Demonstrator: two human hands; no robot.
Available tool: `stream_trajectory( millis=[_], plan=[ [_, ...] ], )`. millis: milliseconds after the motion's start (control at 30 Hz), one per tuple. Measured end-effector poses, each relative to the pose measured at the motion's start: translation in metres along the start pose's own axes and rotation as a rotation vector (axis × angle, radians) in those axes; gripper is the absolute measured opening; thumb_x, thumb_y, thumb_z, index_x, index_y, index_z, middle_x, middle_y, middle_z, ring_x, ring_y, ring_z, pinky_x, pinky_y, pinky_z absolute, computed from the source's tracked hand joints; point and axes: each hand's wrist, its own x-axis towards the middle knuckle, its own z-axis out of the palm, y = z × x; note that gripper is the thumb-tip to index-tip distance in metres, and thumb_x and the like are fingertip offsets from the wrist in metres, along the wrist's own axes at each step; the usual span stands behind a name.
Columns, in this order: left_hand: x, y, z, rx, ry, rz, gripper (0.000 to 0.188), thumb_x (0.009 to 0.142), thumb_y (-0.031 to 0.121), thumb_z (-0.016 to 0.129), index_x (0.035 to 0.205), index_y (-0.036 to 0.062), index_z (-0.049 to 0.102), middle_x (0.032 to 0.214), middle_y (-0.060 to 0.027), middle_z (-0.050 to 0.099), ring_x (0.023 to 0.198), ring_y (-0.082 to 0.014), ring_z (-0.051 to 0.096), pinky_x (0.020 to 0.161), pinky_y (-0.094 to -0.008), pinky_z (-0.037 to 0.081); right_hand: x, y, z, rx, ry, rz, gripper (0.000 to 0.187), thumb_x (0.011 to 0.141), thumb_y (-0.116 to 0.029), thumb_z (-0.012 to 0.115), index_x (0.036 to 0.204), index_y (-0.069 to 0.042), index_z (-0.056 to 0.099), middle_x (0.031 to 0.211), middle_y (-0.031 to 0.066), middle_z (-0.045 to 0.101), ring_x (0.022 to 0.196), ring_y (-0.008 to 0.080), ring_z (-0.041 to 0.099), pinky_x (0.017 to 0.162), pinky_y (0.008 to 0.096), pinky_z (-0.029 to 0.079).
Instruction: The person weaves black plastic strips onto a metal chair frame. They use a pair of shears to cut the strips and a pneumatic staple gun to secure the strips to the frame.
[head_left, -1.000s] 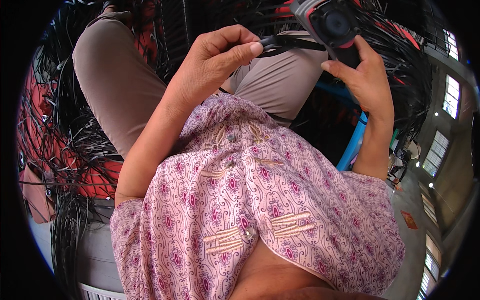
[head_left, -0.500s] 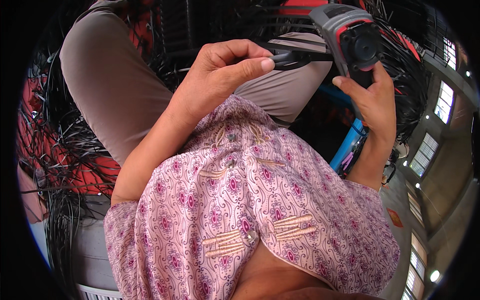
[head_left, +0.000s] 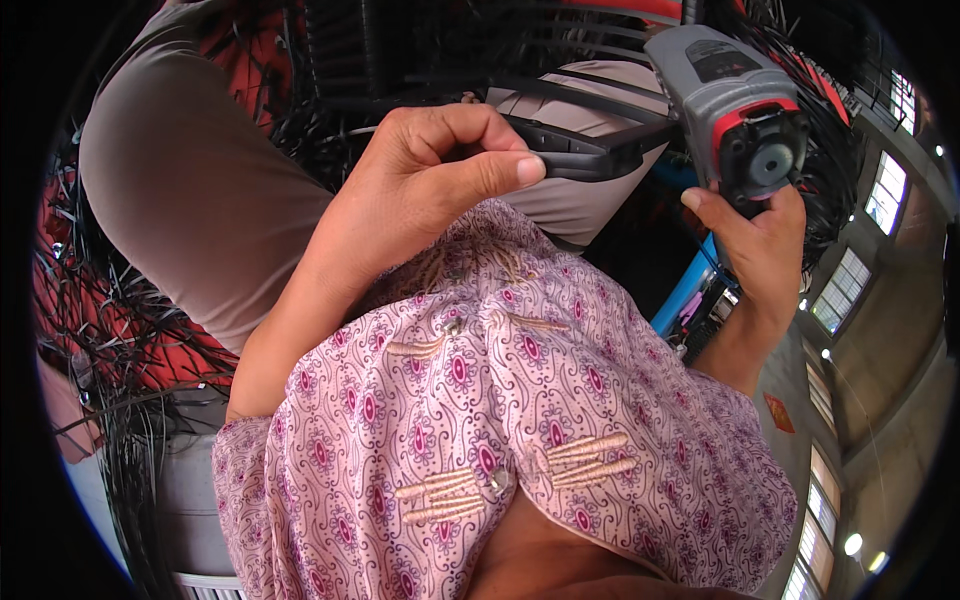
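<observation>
- While the black piece [head_left: 578,163] sits pinched in my left hand [head_left: 425,175] above the right thigh [head_left: 600,207], I'd hold it steady.
- My right hand [head_left: 762,248] grasps the grey-and-red power tool [head_left: 732,98] beside it; I'd want that grip firm.
- I'd want loose black strands [head_left: 115,335] at left well apart.

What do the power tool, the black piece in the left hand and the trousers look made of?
Power tool: likely moulded plastic, matte grey, smooth rounded housing. Black piece: probably plastic, satin, given its soft highlights; coated metal possible. Trousers: fabric, matte, soft folds.
</observation>
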Motion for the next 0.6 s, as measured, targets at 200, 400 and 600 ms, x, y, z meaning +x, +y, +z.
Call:
stream_trajectory(
  millis=[200,400,600],
  plan=[
    [-0.008,0.011,-0.007,-0.055,-0.028,-0.185,0.008,0.086,0.009,0.072,0.085,0.0022,0.067,0.082,0.0016,0.065,0.08,-0.0053,0.057,0.076,-0.0213,0.044,-0.009,0.003,-0.002,0.004,-0.006,-0.025,0.034,0.069,-0.003,0.084,0.098,0.002,0.066,0.087,0.0058,0.069,0.076,0.0127,0.063,0.073,0.0267,0.05],
    [-0.009,0.011,-0.004,-0.127,0.057,-0.149,0.01,0.083,0.004,0.074,0.09,0.0027,0.066,0.082,0.0022,0.063,0.077,-0.0041,0.057,0.072,-0.0188,0.045,-0.013,-0.001,-0.005,-0.063,0.001,0.002,0.034,0.067,-0.009,0.088,0.093,0.003,0.069,0.08,0.006,0.072,0.071,0.0114,0.064,0.069,0.0263,0.05],
    [-0.003,-0.002,-0.008,-0.088,0.049,-0.066,0.013,0.083,0.004,0.074,0.092,0.0027,0.065,0.081,0.0032,0.062,0.076,-0.0035,0.056,0.07,-0.0182,0.044,-0.006,0.0,0.001,-0.057,0.017,-0.014,0.035,0.066,-0.011,0.088,0.092,0.002,0.069,0.079,0.0054,0.069,0.071,0.0128,0.061,0.07,0.0275,0.049]
  ],
)
